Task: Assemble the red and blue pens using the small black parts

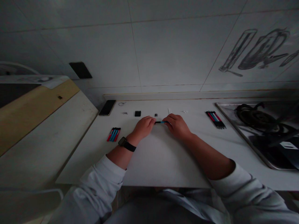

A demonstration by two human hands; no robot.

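A slim black and blue pen (160, 122) lies level between my two hands, above the white countertop. My left hand (144, 127), with a black watch on its wrist, pinches one end. The other end is pinched by my right hand (177, 125). Just beyond the pen sit small dark pieces (156, 115), too small to make out. Short black parts (137, 113) stand in a row behind my left hand, with small springs (125, 113) further left. Thin white sticks (169, 110) lie behind my right hand, and tiny white pieces (185, 111) are to their right.
Red and blue pen barrels (114, 134) lie at the left, and several pens (215, 119) at the right beside the gas stove (257, 124). A phone (107, 107) and a small ring-shaped item (122, 104) are at the back left. A tiled wall (168, 56) bounds the countertop (161, 165).
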